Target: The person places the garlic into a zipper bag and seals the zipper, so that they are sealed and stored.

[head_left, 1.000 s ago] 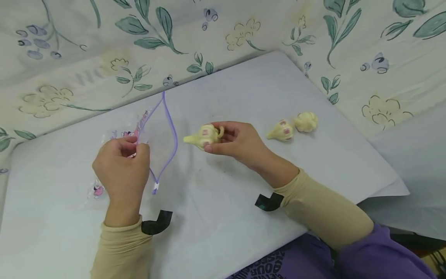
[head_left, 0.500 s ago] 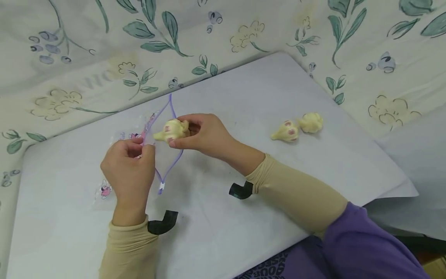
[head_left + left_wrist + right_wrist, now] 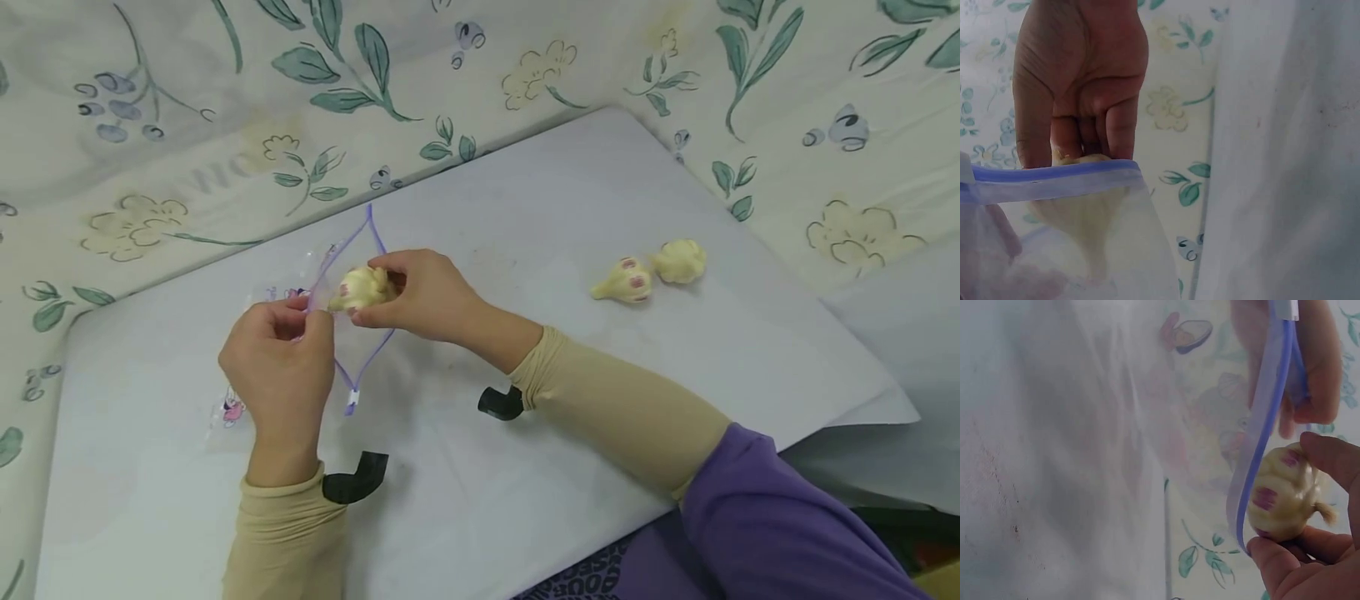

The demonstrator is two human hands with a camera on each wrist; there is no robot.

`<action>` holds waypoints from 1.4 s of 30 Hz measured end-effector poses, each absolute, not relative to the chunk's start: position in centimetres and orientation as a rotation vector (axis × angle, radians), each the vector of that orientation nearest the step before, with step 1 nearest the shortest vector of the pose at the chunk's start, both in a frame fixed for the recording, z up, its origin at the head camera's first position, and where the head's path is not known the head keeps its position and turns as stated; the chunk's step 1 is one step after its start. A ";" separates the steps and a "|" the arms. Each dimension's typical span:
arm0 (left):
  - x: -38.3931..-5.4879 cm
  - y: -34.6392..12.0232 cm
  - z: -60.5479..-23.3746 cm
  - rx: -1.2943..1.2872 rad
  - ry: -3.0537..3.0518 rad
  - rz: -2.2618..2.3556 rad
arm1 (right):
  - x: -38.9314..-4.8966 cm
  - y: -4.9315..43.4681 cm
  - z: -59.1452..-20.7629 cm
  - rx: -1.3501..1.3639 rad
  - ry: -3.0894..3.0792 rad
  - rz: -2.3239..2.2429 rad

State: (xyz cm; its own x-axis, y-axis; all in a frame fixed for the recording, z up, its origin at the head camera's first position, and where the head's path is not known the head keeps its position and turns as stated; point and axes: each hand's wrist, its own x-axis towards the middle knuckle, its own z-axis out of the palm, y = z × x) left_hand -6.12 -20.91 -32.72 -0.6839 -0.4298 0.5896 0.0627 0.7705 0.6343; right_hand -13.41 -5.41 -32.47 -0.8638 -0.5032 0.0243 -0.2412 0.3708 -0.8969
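Note:
My left hand [image 3: 281, 367] pinches the near side of the mouth of a clear zip bag [image 3: 1054, 174], whose purple zip edge spreads into a loop. A white slider [image 3: 355, 398] sits at the lower end of the zip, and pink cartoon prints show through the plastic. My right hand [image 3: 442, 300] holds a pale yellow garlic bulb [image 3: 363, 288] with purple patches by its root end, between thumb and fingers. The bulb is in the bag's mouth, its stem pointing inward; in the left wrist view most of it shows through the plastic, below the zip edge.
Two more garlic bulbs lie side by side on the right of the white-covered table [image 3: 555, 350]: one with purple patches [image 3: 628, 282], one plain [image 3: 680, 261]. Floral cloth [image 3: 525, 50] hangs along the table's back and right edges.
My right hand has moved left with the garlic bulb, from beside the zip loop into the bag's mouth. The left hand keeps its pinch on the bag. The view has shifted slightly.

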 end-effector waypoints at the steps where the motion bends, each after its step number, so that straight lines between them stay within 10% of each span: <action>1: -6.2 -20.8 -32.8 0.271 -2.191 -0.827 | -13.5 -5.4 -32.5 -0.666 2.400 -1.465; 26: -6.5 -19.3 -33.1 0.322 -2.136 -0.896 | -13.9 -8.0 -33.4 -0.850 2.678 -0.551; 36: -7.0 -19.4 -32.8 0.364 -2.147 -0.924 | -11.5 3.0 -32.1 -1.089 2.713 -1.208; 42: -6.3 -21.5 -32.0 0.449 -2.145 -0.861 | -10.8 11.6 -33.8 -0.695 2.637 -1.810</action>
State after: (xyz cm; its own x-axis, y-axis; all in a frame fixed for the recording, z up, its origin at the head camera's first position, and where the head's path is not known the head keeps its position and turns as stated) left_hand -6.29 -21.49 -31.96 -0.6442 -0.5550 0.5264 -0.0372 0.7101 0.7031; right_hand -10.76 11.59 -33.79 -0.9016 -0.2677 0.3398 -0.4133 0.3012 -0.8593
